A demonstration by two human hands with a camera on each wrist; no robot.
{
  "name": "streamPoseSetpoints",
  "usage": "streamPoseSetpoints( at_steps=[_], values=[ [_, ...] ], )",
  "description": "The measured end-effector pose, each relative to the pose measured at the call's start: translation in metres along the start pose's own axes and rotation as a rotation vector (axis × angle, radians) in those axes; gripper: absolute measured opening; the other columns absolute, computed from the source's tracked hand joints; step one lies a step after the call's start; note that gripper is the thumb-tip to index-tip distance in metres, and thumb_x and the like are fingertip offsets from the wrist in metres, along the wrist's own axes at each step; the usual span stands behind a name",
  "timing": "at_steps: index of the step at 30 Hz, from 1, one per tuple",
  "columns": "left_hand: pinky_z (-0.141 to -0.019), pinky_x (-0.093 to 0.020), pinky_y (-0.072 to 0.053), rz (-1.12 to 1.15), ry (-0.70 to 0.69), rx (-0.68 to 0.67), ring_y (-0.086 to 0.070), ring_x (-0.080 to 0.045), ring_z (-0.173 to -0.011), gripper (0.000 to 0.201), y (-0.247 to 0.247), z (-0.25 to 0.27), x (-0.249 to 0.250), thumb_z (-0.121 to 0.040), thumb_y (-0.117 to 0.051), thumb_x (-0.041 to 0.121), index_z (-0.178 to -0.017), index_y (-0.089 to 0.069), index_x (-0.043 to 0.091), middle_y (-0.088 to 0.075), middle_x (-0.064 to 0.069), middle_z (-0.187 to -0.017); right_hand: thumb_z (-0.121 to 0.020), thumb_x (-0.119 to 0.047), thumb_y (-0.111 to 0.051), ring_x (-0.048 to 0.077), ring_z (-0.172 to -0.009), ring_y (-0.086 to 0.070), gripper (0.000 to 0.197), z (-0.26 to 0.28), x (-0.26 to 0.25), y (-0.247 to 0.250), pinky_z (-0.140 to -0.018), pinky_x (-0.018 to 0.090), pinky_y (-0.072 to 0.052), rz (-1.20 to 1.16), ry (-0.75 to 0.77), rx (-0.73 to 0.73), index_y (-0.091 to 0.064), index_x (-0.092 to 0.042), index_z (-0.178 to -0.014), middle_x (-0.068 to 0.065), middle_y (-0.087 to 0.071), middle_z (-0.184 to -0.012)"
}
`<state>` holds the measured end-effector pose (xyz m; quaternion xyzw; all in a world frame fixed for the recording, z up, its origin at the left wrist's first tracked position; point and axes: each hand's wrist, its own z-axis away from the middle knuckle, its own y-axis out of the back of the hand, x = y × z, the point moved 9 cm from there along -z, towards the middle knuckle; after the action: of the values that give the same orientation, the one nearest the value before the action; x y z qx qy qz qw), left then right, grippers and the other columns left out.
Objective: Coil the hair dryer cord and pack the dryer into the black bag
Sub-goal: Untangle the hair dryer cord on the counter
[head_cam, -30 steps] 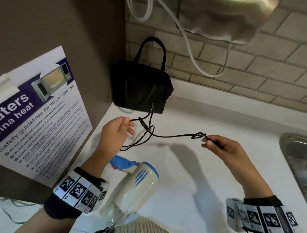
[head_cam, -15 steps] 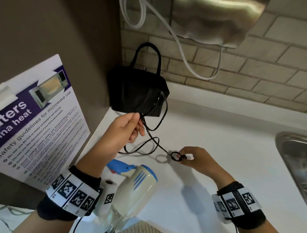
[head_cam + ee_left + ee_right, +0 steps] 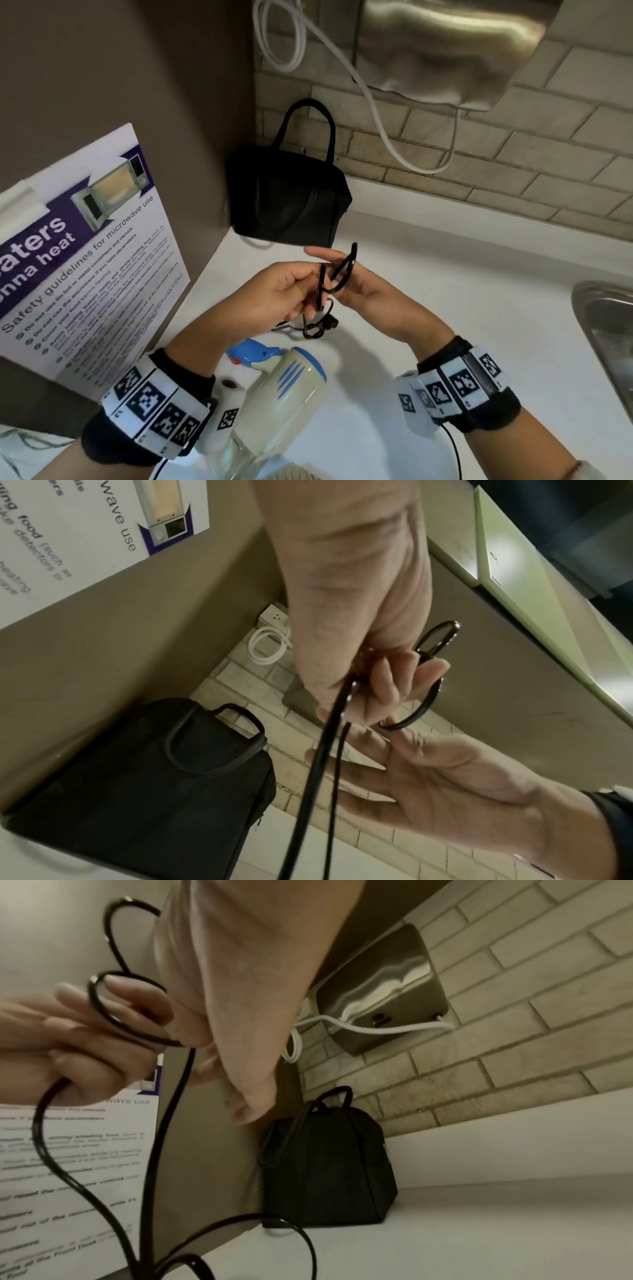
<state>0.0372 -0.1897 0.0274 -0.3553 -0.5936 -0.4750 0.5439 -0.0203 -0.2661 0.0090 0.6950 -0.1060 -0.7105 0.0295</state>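
On the white counter (image 3: 479, 308) lies the cream and blue hair dryer (image 3: 284, 387), under my left wrist. Its black cord (image 3: 344, 270) is gathered in small loops between my two hands above the counter. My left hand (image 3: 318, 287) grips the loops with curled fingers (image 3: 383, 688). My right hand (image 3: 346, 291) meets it from the right and pinches one loop (image 3: 424, 710) at thumb and forefinger, its other fingers stretched out. The plug (image 3: 329, 323) and some slack cord lie below the hands. The black bag (image 3: 291, 202) stands in the back corner, zipped as far as I can see.
A microwave safety poster (image 3: 85, 260) hangs on the brown panel at the left. A metal hand dryer (image 3: 445, 51) with a white cable (image 3: 376, 113) is fixed to the brick wall above the bag. A steel sink (image 3: 609, 335) sits at the right edge.
My right hand carried the cord leftward and up to my left hand. The long stretched length is now gathered into loops between both hands; the dryer and bag stay put.
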Motion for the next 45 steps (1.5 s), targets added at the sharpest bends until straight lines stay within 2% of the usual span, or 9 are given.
streamPoseSetpoints(
  at_steps=[6, 11, 15, 19, 26, 32, 37, 41, 45],
  values=[
    [-0.049, -0.013, -0.034, -0.029, 0.109, -0.121, -0.048, -0.004, -0.049, 0.067, -0.008, 0.007, -0.010, -0.084, -0.024, -0.018, -0.059, -0.063, 0.030, -0.058, 0.009, -0.060, -0.097, -0.001, -0.038, 0.027, -0.137, -0.041, 0.045, -0.013, -0.014, 0.023, -0.115, 0.043, -0.030, -0.441, 0.082, 0.072, -0.051, -0.022, -0.134, 0.007, -0.054, -0.140],
    [-0.054, -0.018, -0.041, -0.113, 0.137, -0.077, -0.050, -0.005, -0.049, 0.040, -0.006, 0.002, -0.022, -0.100, -0.037, 0.005, -0.070, -0.059, 0.019, -0.061, -0.013, -0.066, -0.096, -0.043, -0.025, 0.017, -0.124, -0.055, 0.055, -0.016, -0.025, 0.004, -0.111, 0.035, -0.034, 0.049, -0.070, -0.132, -0.055, -0.014, -0.130, 0.008, -0.065, -0.125],
    [-0.056, -0.020, -0.040, -0.197, 0.176, -0.012, -0.045, -0.005, -0.046, 0.038, 0.003, -0.001, -0.029, -0.101, -0.041, 0.016, -0.066, -0.056, 0.019, -0.059, 0.005, -0.052, -0.092, -0.049, -0.039, 0.016, -0.102, -0.065, 0.049, -0.016, -0.025, 0.006, -0.098, 0.032, -0.045, 0.267, -0.133, -0.223, -0.070, -0.012, -0.101, 0.003, -0.072, -0.103],
    [-0.048, -0.016, -0.036, -0.228, 0.262, 0.089, -0.041, -0.005, -0.044, 0.033, 0.019, -0.003, -0.044, -0.101, -0.037, 0.017, -0.073, -0.055, 0.015, -0.057, 0.005, -0.052, -0.089, -0.046, -0.051, 0.015, -0.079, -0.060, 0.037, -0.013, -0.040, 0.042, -0.085, 0.035, -0.047, 0.324, -0.043, 0.042, -0.069, -0.017, -0.077, -0.007, -0.062, -0.077],
    [-0.036, -0.015, -0.026, 0.151, 0.383, 0.431, -0.032, -0.007, -0.038, 0.030, 0.067, -0.001, -0.083, -0.103, -0.034, 0.019, -0.080, -0.051, 0.012, -0.046, 0.001, -0.055, -0.086, -0.047, -0.063, 0.033, -0.080, -0.047, 0.027, 0.027, -0.039, 0.084, -0.072, 0.030, -0.033, 0.260, 0.082, 0.316, -0.077, -0.024, -0.087, 0.018, -0.053, -0.086],
    [-0.030, -0.012, -0.018, 0.667, 0.199, 0.624, -0.028, 0.000, -0.032, 0.035, 0.117, 0.008, -0.070, -0.102, -0.028, 0.006, -0.073, -0.044, 0.016, -0.039, 0.010, -0.044, -0.085, -0.033, -0.065, 0.013, -0.072, -0.054, 0.013, 0.059, 0.026, 0.104, -0.068, 0.018, -0.038, 0.459, -0.136, 0.388, -0.078, -0.029, -0.081, 0.005, -0.059, -0.080],
    [-0.035, -0.013, -0.019, 0.614, 0.053, 0.523, -0.028, 0.000, -0.034, 0.034, 0.121, 0.016, -0.020, -0.104, -0.028, 0.012, -0.073, -0.043, 0.017, -0.037, 0.011, -0.043, -0.088, -0.030, -0.066, 0.001, -0.073, -0.057, 0.019, 0.061, 0.091, 0.116, -0.068, 0.020, -0.037, 0.595, -0.339, 0.422, -0.072, -0.037, -0.072, 0.001, -0.062, -0.081],
    [-0.039, -0.013, -0.029, 0.139, 0.066, 0.371, -0.035, -0.003, -0.038, 0.033, 0.093, 0.017, 0.003, -0.103, -0.033, 0.022, -0.076, -0.050, 0.014, -0.046, 0.006, -0.045, -0.094, -0.025, -0.059, 0.013, -0.106, -0.061, 0.014, 0.037, 0.066, 0.102, -0.079, 0.012, -0.037, 0.783, -0.305, 0.361, -0.070, -0.025, -0.102, -0.007, -0.065, -0.108],
    [-0.042, -0.012, -0.035, -0.087, 0.081, 0.296, -0.041, -0.003, -0.041, 0.033, 0.063, 0.013, 0.016, -0.102, -0.037, 0.024, -0.076, -0.055, 0.015, -0.053, 0.004, -0.046, -0.101, -0.029, -0.041, 0.002, -0.128, -0.041, 0.041, 0.007, -0.059, 0.048, -0.102, 0.004, -0.027, 0.718, 0.168, 0.347, -0.044, -0.020, -0.141, -0.004, -0.049, -0.138]
  ],
)
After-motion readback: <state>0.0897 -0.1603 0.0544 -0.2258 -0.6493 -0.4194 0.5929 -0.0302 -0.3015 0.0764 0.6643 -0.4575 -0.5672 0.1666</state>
